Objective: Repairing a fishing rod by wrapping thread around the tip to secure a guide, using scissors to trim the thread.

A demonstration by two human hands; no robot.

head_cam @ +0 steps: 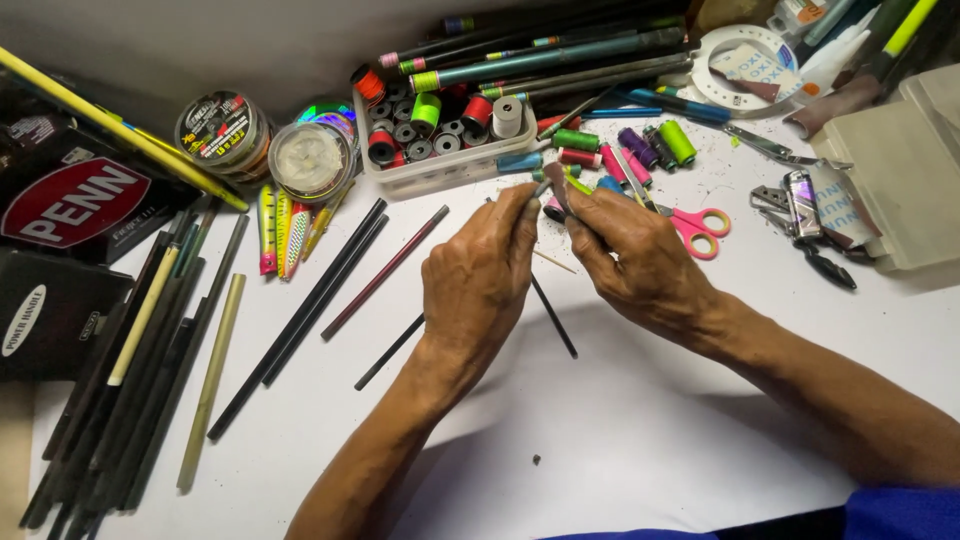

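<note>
Both forearms reach in over the white worktop (620,430), left hand (478,275) and right hand (640,262) pinching a thin dark rod (553,318) together mid-fitting, near the scissors (695,228); steady fingertip alignment seems needed next.

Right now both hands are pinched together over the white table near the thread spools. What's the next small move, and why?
Probably keep the left hand steady and let the right hand work the small dark piece pinched at the fingertips. Both hands meet on it above the white table, and it is too small to identify. The pink-handled scissors lie just beside the right hand if a cut is needed.
</note>
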